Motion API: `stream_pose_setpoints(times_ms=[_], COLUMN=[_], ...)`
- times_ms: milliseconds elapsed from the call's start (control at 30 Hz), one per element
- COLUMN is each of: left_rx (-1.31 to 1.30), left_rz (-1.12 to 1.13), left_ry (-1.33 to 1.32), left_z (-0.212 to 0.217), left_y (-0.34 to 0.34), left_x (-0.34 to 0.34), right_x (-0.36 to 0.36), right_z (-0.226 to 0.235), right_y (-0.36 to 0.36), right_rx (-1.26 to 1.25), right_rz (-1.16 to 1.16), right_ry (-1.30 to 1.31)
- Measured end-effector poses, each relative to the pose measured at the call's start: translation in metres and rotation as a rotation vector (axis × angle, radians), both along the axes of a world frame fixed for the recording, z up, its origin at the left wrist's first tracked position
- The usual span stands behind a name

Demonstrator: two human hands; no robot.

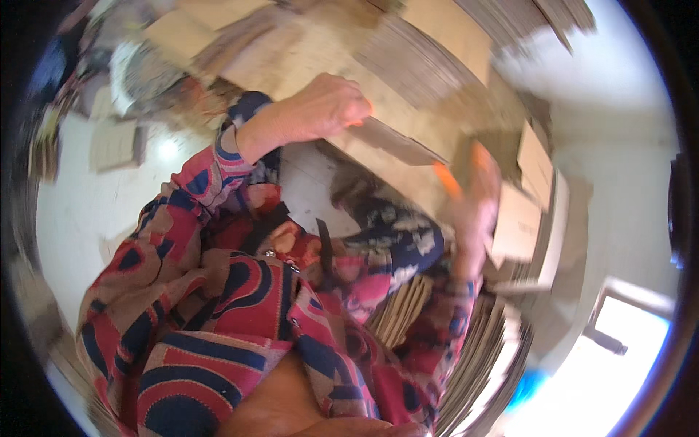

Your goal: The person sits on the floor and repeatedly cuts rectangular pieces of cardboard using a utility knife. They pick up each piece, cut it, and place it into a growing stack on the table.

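Note:
My left hand [317,109] is curled closed above the low wooden table, with an orange covering at its fingertips. It grips one end of a flat, narrow brown cardboard piece [397,142], which slants down toward my right hand [477,211]. That hand is blurred by motion, its thumb and a finger spread apart, both with orange tips. The thumb tip is close to the cardboard's other end; whether they touch I cannot tell. Wood-coloured bare surface of the table [291,54] shows beneath and beyond the piece.
Flat cardboard stacks [415,62] lie on the table's far side. Folded boxes [520,222] stand by the wall at right, and more cardboard sheets [488,364] are stacked beside my right arm. A cardboard bundle [116,146] rests on the floor at left, near a round grey-white container [145,76].

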State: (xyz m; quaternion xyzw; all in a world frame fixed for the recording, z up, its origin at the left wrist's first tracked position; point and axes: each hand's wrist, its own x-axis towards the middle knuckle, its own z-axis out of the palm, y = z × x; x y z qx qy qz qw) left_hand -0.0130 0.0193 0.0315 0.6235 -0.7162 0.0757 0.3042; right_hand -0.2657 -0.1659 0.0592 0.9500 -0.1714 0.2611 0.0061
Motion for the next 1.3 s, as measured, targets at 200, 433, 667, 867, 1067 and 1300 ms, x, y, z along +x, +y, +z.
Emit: stream_pose_setpoints(times_ms=[200, 433, 667, 867, 1067, 1300], left_rx=[-0.353, -0.06, 0.397, 0.451, 0.186, -0.138], left_rz=[0.481, 1.111, 1.171, 1.168, 0.936, 0.43], left_ry=[-0.37, -0.787, -0.626, -0.443, -0.285, -0.227], left_z=[0.046, 0.001, -0.051, -0.072, -0.022, 0.0], left_y=[0.101, 0.153, 0.133, 0.128, 0.042, -0.15], left_x=[0.042, 0.158, 0.206, 0.205, 0.151, 0.073], right_x=[-0.111, -0.106, -0.085, -0.077, -0.034, -0.008], right_z=[-0.035, -0.009, 0.036, 0.061, 0.052, 0.022], right_y=[-0.069, -0.075, -0.03, 0.005, 0.018, 0.018], right_rx=[0.032, -0.028, -0.151, -0.194, -0.045, 0.198], right_rz=[-0.634, -0.534, -0.917, -0.735, -0.662, -0.643], right_ry=[0.354, 0.299, 0.225, -0.305, -0.506, -0.59])
